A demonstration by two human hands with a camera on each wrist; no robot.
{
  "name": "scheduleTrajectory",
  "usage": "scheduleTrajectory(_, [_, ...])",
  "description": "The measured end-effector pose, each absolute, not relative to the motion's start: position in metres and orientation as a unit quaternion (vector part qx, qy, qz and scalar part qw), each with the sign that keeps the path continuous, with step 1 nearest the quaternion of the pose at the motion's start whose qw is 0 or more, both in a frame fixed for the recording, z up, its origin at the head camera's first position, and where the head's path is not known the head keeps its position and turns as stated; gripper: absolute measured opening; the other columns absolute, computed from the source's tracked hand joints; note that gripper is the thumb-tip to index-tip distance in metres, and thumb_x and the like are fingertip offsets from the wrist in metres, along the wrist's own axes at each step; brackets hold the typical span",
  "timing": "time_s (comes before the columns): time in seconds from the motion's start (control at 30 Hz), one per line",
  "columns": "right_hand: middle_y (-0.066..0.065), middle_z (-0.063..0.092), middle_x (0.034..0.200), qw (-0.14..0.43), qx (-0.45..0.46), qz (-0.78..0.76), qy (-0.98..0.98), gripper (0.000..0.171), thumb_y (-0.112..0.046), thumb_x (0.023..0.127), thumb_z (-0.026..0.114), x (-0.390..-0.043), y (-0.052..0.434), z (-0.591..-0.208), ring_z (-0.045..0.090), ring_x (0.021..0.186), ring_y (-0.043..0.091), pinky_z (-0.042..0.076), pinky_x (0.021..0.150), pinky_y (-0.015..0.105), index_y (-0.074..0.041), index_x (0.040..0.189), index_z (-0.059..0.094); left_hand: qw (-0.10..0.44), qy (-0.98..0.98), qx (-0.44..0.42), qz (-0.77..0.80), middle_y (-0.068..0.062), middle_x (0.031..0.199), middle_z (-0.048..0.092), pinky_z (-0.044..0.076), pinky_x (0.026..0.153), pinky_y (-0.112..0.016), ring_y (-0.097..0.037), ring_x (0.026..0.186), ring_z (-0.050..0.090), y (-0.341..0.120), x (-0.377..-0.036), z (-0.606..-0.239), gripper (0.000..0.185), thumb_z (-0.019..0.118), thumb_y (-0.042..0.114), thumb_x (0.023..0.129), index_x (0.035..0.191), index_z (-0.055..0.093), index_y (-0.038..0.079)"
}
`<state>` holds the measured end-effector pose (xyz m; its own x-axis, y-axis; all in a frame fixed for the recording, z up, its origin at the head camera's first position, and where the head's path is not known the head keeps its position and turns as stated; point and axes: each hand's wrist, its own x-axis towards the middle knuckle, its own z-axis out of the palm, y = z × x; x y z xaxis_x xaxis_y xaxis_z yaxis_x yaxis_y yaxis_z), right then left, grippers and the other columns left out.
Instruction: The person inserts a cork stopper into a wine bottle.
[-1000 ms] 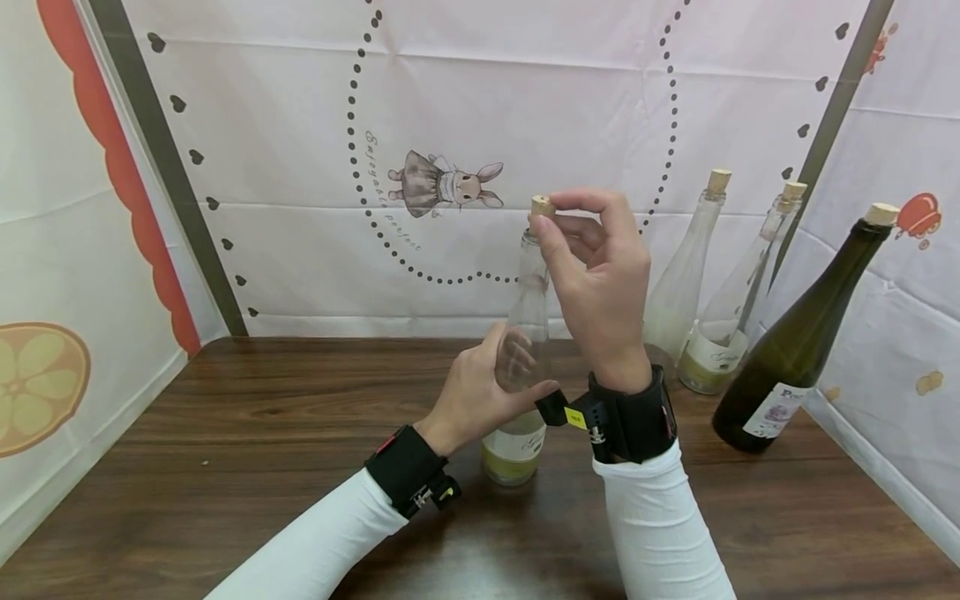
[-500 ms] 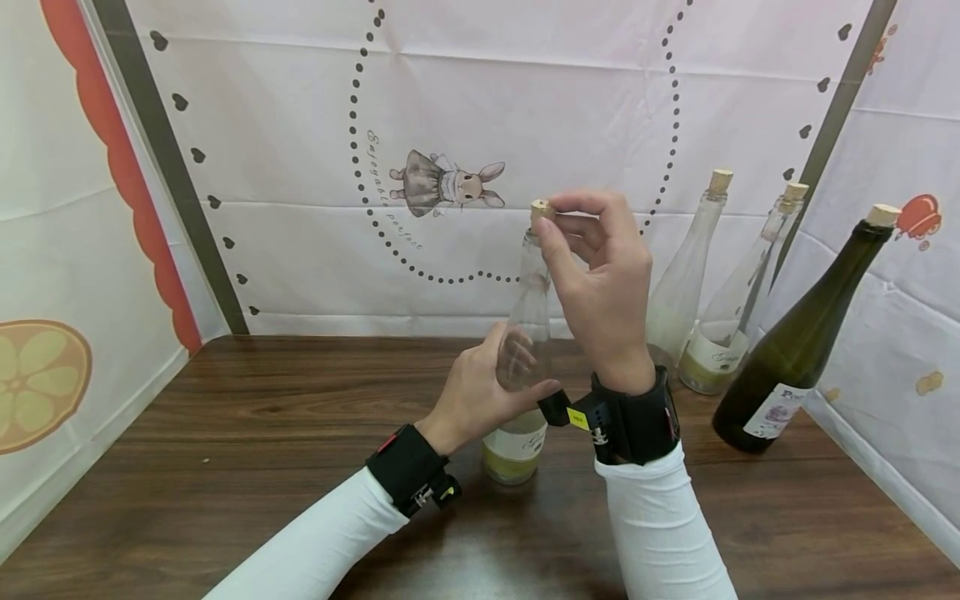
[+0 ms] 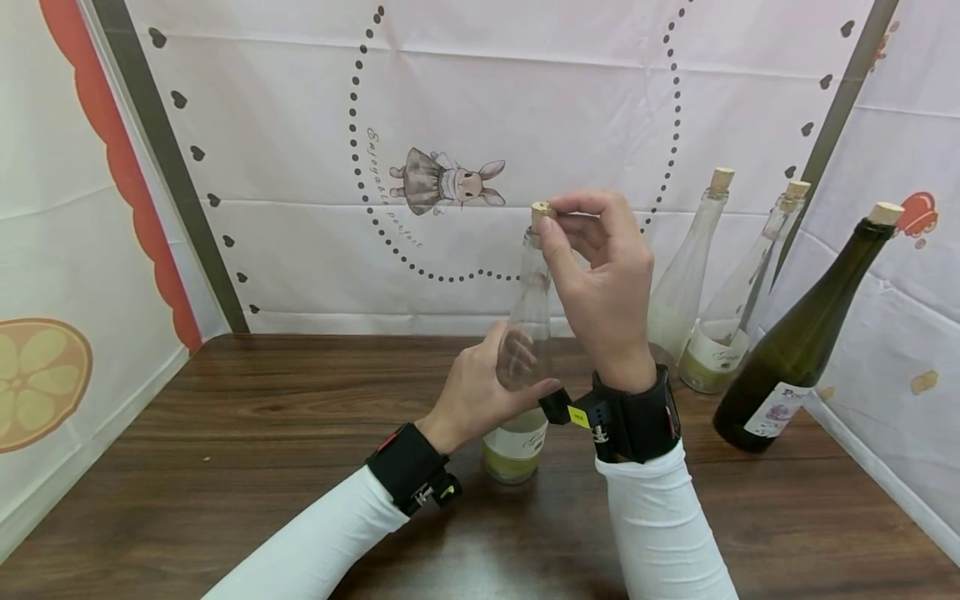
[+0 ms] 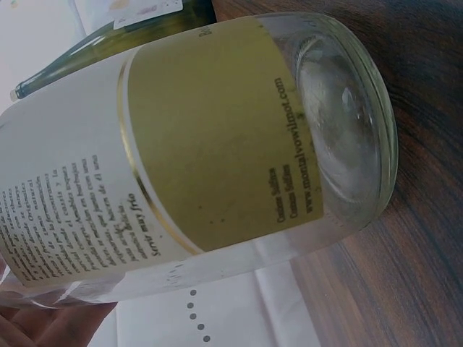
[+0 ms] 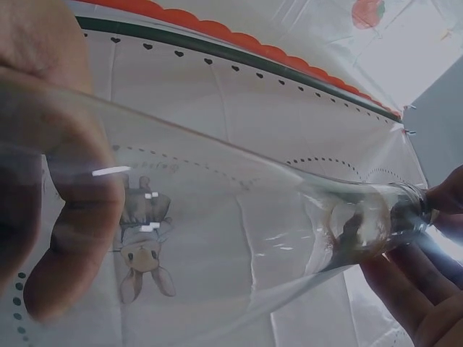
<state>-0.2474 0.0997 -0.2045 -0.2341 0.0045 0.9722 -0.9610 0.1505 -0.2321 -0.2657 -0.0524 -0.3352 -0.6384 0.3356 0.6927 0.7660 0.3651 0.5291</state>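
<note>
A clear glass bottle (image 3: pixel 531 308) with a white and olive-green label (image 4: pixel 217 130) stands upright on the wooden table. My left hand (image 3: pixel 480 387) grips its body, with fingers wrapped behind the glass. At the bottle's mouth a cork (image 3: pixel 539 215) sticks up above the rim, and my right hand (image 3: pixel 603 283) pinches it between thumb and fingers. In the right wrist view the bottle's neck (image 5: pixel 362 224) runs to the right hand's fingers (image 5: pixel 405 289). How deep the cork sits in the neck is hidden by the fingers.
To the right stand two clear corked bottles (image 3: pixel 686 267) (image 3: pixel 723 337) and a dark green corked bottle (image 3: pixel 802 342). The brown wooden table (image 3: pixel 300 417) ends at a white printed cloth (image 3: pixel 450 100) behind and at the sides.
The cork sits slightly lower at the bottle's mouth than a second ago, with the right hand still pinching it. The left hand keeps its grip in place.
</note>
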Motion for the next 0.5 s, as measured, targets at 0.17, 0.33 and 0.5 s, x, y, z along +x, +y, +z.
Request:
scheduleTrajectory(0.17, [0.018, 0.067, 0.111, 0.472, 0.400, 0.510, -0.598, 0.016, 0.007, 0.098, 0.067, -0.2468, 0.1009, -0.2046, 0.074, 0.101, 0.019, 0.060, 0.091, 0.038, 0.014, 0.112, 0.062, 0.244, -0.789, -0.348, -0.444, -0.002, 0.102, 0.073, 0.058, 0.072, -0.031, -0.014, 0.088, 0.072, -0.0523, -0.2656, -0.3351, 0.054, 0.087, 0.035, 0.089, 0.124, 0.056, 0.009])
scheduleTrajectory(0.33, [0.018, 0.067, 0.109, 0.472, 0.393, 0.510, -0.602, 0.015, 0.006, 0.099, 0.067, -0.2457, 0.1010, -0.2052, 0.074, 0.099, 0.018, 0.061, 0.090, 0.038, 0.014, 0.111, 0.062, 0.245, -0.789, -0.346, -0.445, 0.000, 0.102, 0.073, 0.058, 0.072, -0.031, -0.011, 0.087, 0.071, -0.0523, -0.2652, -0.3357, 0.054, 0.087, 0.035, 0.089, 0.125, 0.056, 0.009])
scheduleTrajectory(0.5, [0.013, 0.066, 0.110, 0.437, 0.376, 0.554, -0.601, 0.018, -0.002, 0.101, 0.068, -0.2429, 0.0983, -0.2044, 0.073, 0.097, 0.023, 0.061, 0.086, 0.038, 0.009, 0.113, 0.062, 0.246, -0.791, -0.343, -0.443, 0.001, 0.101, 0.072, 0.057, 0.072, -0.032, -0.013, 0.087, 0.071, -0.0518, -0.2660, -0.3370, 0.055, 0.085, 0.038, 0.089, 0.125, 0.056, 0.009])
